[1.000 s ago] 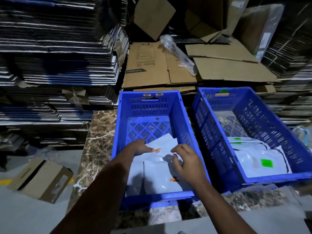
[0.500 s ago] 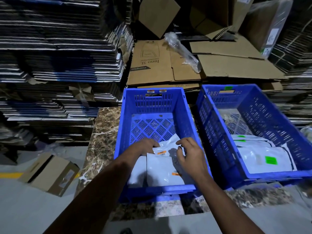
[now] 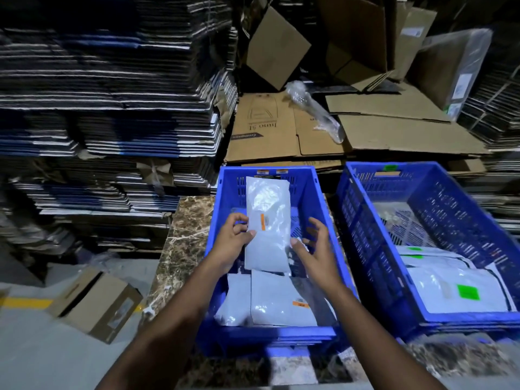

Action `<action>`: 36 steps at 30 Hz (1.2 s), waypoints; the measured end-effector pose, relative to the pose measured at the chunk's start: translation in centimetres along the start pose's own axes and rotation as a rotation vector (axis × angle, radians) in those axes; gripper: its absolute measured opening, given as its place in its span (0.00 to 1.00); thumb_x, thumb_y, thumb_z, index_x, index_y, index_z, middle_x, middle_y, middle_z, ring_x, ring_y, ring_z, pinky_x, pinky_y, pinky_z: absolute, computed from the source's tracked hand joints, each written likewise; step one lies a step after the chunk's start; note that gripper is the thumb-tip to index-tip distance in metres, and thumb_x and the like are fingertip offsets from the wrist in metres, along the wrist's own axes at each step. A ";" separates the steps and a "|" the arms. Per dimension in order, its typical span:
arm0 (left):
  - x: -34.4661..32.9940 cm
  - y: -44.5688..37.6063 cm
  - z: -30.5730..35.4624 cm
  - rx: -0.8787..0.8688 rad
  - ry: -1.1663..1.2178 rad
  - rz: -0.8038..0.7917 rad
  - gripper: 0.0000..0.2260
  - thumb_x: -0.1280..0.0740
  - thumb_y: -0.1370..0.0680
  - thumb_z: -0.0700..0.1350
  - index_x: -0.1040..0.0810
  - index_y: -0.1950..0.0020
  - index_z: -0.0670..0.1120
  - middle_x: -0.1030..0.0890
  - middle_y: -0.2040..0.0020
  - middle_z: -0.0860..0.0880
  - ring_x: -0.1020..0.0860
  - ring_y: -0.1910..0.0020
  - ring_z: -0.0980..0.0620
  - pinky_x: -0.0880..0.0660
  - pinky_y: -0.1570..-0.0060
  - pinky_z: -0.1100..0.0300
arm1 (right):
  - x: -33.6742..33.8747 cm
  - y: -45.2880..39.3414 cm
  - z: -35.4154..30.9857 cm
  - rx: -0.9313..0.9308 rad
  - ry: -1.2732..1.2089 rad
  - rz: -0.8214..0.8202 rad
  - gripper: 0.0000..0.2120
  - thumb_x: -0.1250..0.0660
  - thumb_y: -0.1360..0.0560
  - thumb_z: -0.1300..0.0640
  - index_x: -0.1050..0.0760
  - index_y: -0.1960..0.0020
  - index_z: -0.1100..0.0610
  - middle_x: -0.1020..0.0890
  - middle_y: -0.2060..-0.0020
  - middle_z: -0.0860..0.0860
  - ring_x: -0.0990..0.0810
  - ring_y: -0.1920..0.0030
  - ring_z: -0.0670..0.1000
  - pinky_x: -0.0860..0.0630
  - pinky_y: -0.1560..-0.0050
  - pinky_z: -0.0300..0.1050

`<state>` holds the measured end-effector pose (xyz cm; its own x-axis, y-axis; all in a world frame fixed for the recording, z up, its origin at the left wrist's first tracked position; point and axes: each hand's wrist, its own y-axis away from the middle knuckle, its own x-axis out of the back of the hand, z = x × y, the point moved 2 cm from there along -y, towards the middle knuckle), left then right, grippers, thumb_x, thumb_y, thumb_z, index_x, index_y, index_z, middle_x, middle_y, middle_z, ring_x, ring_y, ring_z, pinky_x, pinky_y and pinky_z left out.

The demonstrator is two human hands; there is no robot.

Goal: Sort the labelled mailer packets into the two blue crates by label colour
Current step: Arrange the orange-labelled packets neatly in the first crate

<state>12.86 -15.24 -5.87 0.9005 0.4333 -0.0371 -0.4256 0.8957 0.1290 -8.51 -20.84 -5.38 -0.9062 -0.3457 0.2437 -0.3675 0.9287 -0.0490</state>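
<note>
Left crate (image 3: 323,192): blue, slotted walls, standing on the marbled counter (image 3: 185,220) in front of you. It holds white mailer packets; the topmost lying one (image 3: 278,299) carries an orange label near its lower right corner. Two small orange tags sit on the far rim.

Held packet (image 3: 267,220): white, upright above the left crate, orange label facing you. Your left hand (image 3: 230,246) grips its left edge, thumb on the front and fingers curled behind. Your right hand (image 3: 318,249) is at its lower right edge with the thumb touching it and the fingers spread and relaxed.

Right crate (image 3: 365,220): blue, just beside the left one. It holds white packets with green labels, the nearest (image 3: 455,294) lying flat on top. A green tag marks the far rim.
</note>
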 end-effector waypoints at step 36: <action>5.9 -9.3 0.0 -0.169 -1.388 0.020 0.33 0.50 0.20 0.58 0.50 0.19 0.43 0.53 0.18 0.46 0.55 0.19 0.48 0.51 0.22 0.50 | -15.4 -16.7 10.1 -0.059 0.652 -0.600 0.38 0.37 0.20 0.43 0.50 0.19 0.56 0.48 0.20 0.58 0.46 0.21 0.59 0.44 0.25 0.52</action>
<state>22.13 -20.98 -7.34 0.2039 0.0832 0.9754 -0.3552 0.9348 -0.0055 9.50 -32.35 -18.14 -0.2581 -0.6479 0.7166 -0.7144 0.6274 0.3099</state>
